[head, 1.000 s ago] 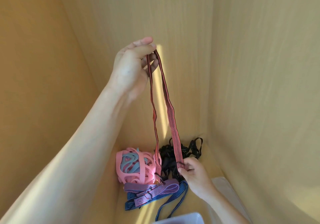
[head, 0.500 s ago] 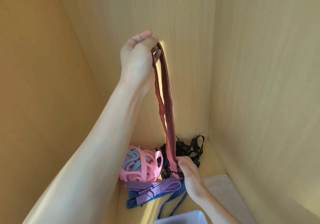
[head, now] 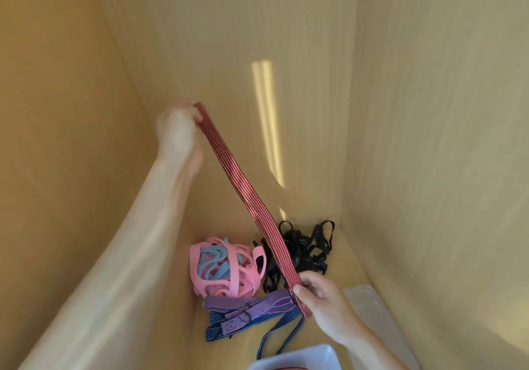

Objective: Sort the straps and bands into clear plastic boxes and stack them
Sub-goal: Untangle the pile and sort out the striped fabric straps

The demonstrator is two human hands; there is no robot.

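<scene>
A red-and-black striped strap (head: 249, 198) is stretched flat and taut on a slant between my two hands. My left hand (head: 177, 132) grips its upper end, raised at the left. My right hand (head: 320, 298) pinches its lower end just above the shelf floor. Under the strap lie a pile of pink and light-blue bands (head: 223, 266), a tangle of black straps (head: 303, 249) and purple and blue striped straps (head: 246, 312). The corner of a clear plastic box (head: 297, 358) shows at the bottom edge, with a bit of red strap inside.
Wooden walls close in on the left (head: 57, 140), back (head: 229, 40) and right (head: 443, 140). A clear lid (head: 369, 301) lies flat on the shelf floor to the right of my right hand.
My left hand has dropped and swung left, pulling the doubled strap from hanging upright to a taut diagonal. My right hand has shifted slightly right and toward me with the lower end.
</scene>
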